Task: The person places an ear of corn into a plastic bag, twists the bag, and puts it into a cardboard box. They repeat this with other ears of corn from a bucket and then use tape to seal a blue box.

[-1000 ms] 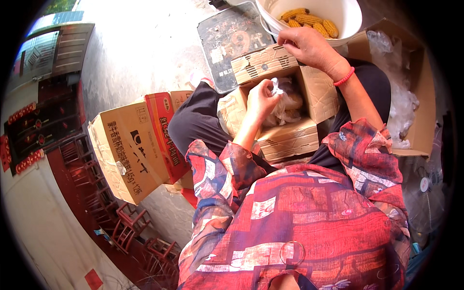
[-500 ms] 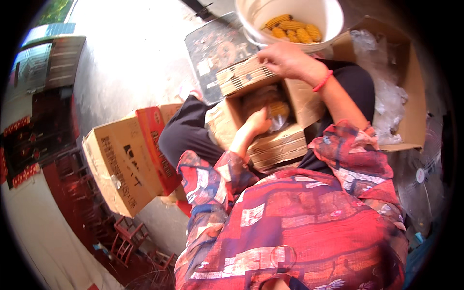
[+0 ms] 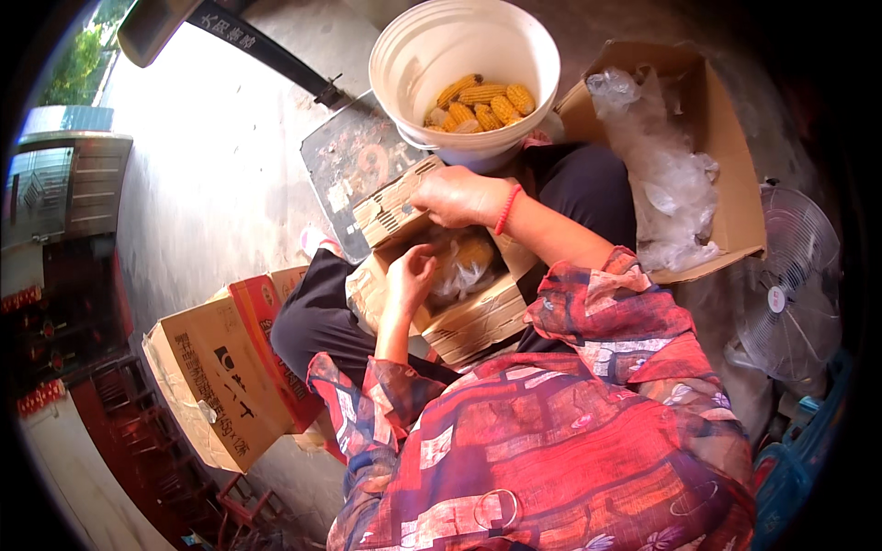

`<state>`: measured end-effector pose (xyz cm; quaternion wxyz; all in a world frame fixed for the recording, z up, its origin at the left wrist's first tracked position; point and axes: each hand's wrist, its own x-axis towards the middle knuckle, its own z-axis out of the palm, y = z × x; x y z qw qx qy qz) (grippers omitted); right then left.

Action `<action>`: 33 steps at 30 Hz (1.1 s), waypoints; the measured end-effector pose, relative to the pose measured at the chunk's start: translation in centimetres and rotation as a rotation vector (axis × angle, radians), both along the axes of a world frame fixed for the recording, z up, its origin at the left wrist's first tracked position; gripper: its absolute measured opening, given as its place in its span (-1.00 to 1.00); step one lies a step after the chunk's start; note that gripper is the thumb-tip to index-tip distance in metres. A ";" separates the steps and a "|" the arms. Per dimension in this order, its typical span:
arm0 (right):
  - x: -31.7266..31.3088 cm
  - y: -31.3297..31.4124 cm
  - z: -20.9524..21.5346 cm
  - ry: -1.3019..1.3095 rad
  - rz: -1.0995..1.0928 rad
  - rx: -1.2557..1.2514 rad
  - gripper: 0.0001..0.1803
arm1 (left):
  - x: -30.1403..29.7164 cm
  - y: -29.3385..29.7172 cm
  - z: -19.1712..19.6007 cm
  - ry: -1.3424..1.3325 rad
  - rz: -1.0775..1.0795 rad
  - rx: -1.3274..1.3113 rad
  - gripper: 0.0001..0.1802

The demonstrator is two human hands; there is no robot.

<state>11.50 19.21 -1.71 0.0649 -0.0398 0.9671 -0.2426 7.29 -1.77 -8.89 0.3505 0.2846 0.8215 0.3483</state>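
An open cardboard box (image 3: pixel 480 321) sits between my knees, its flaps folded outward. Inside it lies a clear plastic bag (image 3: pixel 464 274) with yellow corn showing through. My right hand (image 3: pixel 462 196), with a red band at the wrist, grips the box's far flap (image 3: pixel 395 208), a thick, ridged piece of cardboard. At the box's left side is my left hand (image 3: pixel 410 278), fingers loosely curved and apart, nothing visible in them. Beyond the box, a white bucket (image 3: pixel 390 87) holds several corn cobs (image 3: pixel 482 103).
The bucket stands on a dark, worn platform scale (image 3: pixel 335 170) with a post (image 3: pixel 266 50). On the right are a carton (image 3: pixel 740 184) of clear plastic bags (image 3: pixel 666 179) and a fan (image 3: pixel 795 285). Another carton (image 3: pixel 197 376) stands at the left, near small red stools (image 3: pixel 248 505).
My left hand has come up from the bag inside the box to its left side. My right hand stays at the far flap. The whole view has shifted, showing more on the right.
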 end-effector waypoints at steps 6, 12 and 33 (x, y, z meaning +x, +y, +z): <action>-0.2 -0.3 -1.2 -0.006 -0.025 0.028 -0.86 | 0.0 -0.5 -0.6 -0.131 0.054 0.168 -0.80; -0.4 -0.4 0.0 -0.084 -0.057 0.013 -0.84 | 0.1 -1.1 -1.3 -0.054 -0.046 0.038 -0.76; 15.5 7.0 6.3 0.515 -0.555 -0.041 -0.91 | 1.2 -1.0 -6.6 0.072 -0.368 -0.171 -0.67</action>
